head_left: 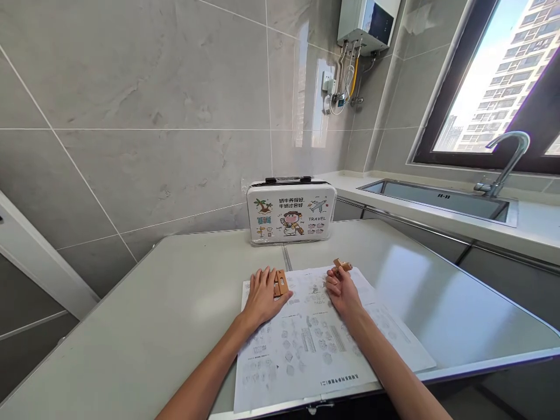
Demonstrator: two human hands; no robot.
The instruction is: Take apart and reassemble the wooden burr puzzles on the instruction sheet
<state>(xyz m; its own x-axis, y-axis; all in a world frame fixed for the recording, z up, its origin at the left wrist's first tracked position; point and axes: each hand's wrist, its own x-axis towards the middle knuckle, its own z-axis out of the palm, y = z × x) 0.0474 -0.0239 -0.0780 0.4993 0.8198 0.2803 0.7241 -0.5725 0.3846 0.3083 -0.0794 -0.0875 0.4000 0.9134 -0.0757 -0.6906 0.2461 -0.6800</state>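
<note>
My left hand (261, 296) lies palm down with its fingers stretched out, resting at the edge of a flat orange-brown piece (282, 281) that has a slot in it. Part of that piece is hidden under the fingers. Between the closed fingers of my right hand (343, 293) is a small brown folded piece (342, 265); its exact kind is too small to make out. Both hands are over a large printed sheet (301, 367), which is covered in small grey drawings and text that reads upside down from here.
A white travel case (292, 213) with cartoon prints stands at the back of the pale table (175, 315). A counter with a sink (437, 201) and a tap (510, 157) runs along the right. A water heater (367, 26) hangs on the tiled wall.
</note>
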